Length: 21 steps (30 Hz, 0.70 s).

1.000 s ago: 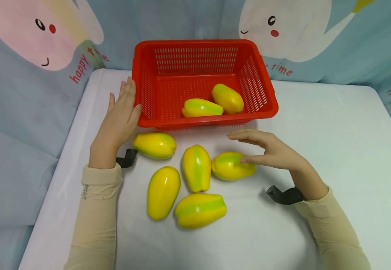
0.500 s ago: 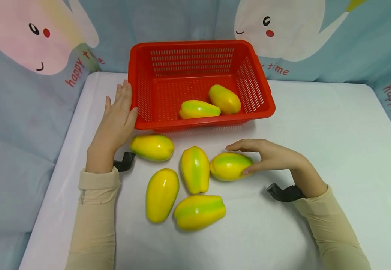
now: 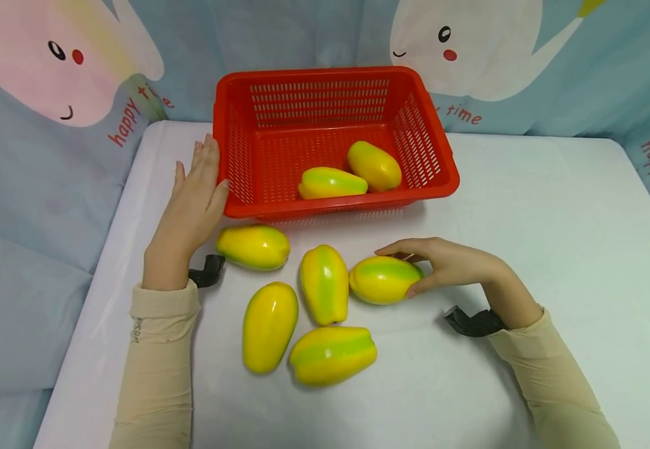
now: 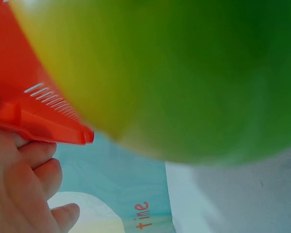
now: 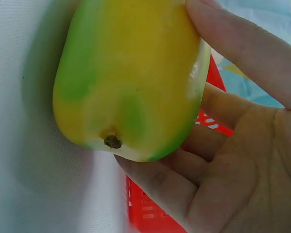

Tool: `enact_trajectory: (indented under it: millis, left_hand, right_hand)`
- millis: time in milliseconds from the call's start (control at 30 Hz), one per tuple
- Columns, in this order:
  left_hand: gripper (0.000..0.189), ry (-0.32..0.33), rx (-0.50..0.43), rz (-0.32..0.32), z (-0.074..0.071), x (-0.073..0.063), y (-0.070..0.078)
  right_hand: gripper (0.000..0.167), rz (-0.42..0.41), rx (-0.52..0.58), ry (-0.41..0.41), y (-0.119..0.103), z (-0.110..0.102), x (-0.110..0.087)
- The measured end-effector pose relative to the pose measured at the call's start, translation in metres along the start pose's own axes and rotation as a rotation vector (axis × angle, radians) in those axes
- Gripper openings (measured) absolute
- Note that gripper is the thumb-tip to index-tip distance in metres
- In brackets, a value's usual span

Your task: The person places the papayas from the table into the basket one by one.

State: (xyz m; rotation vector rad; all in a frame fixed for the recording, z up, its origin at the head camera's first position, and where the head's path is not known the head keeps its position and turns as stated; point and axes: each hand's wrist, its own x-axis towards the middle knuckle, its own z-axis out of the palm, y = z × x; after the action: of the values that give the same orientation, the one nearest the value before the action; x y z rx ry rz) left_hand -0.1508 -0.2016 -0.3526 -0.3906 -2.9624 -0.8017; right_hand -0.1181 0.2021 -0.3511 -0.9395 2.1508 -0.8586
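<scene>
My right hand [image 3: 452, 263] grips the right end of a yellow-green papaya [image 3: 381, 280] lying on the table. Its thumb is on the near side and its fingers are round the far side. In the right wrist view the papaya's dark stem spot [image 5: 112, 141] faces the camera, and the thumb [image 5: 247, 48] presses its skin. My left hand [image 3: 190, 199] lies with extended fingers against the left wall of a red plastic basket [image 3: 336, 204]. Inside the basket are two papayas, one lying sideways [image 3: 333, 183] and one tilted [image 3: 375, 166].
Several more papayas lie on the white table: one by my left wrist [image 3: 253, 247], one upright in the middle [image 3: 325, 284], one at the lower left [image 3: 270, 327] and one nearest me [image 3: 333, 355]. A patterned blue curtain [image 3: 313, 31] hangs behind the basket.
My right hand has come down over the papaya, and its fingers and thumb have closed round its right end. My left hand stays against the basket. The view has shifted slightly.
</scene>
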Motion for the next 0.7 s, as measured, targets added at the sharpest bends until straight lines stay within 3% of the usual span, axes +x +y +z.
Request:
enact_trajectory:
  millis: [700]
  left_hand:
    - [0.061, 0.007, 0.000, -0.006, 0.0007, 0.0003, 0.0008]
  right_hand:
    - [0.064, -0.009, -0.025, 0.032, 0.0010, 0.0011, -0.0005]
